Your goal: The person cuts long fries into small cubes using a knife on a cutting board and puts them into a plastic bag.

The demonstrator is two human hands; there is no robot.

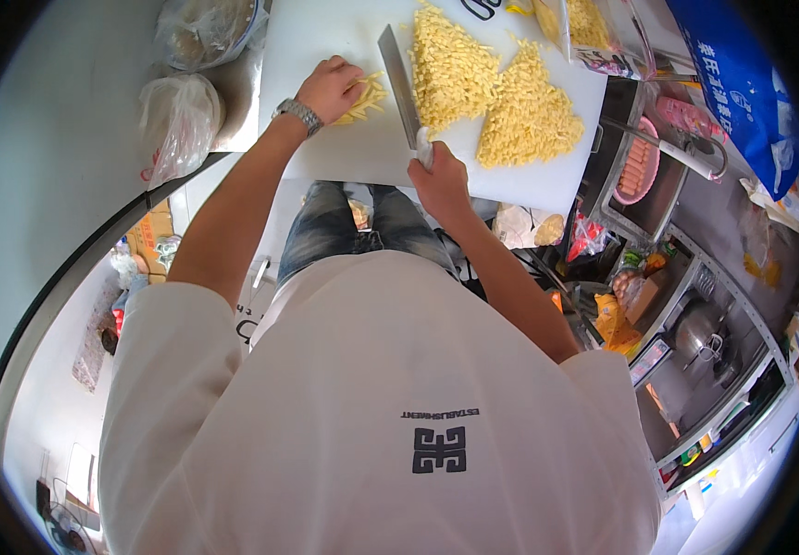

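Note:
My left hand (332, 89), with a metal watch at the wrist, is curled over a small bunch of pale yellow food strips (371, 96) on a white cutting board (357, 156). My right hand (442, 182) grips the whitish handle of a cleaver (401, 80). Its long blade points away from me, between the strips and a heap of small yellow pieces (449, 73). Another heap of cut yellow pieces (530, 114) lies farther right on the board. The left fingertips are partly hidden.
Bagged containers (184, 114) stand left of the board. At the far right board corner is a clear plastic bag (590, 28) of yellow pieces. Beyond the right edge are a pink basket of sausages (636, 166), a long-handled utensil (684, 156) and a blue bag (739, 90).

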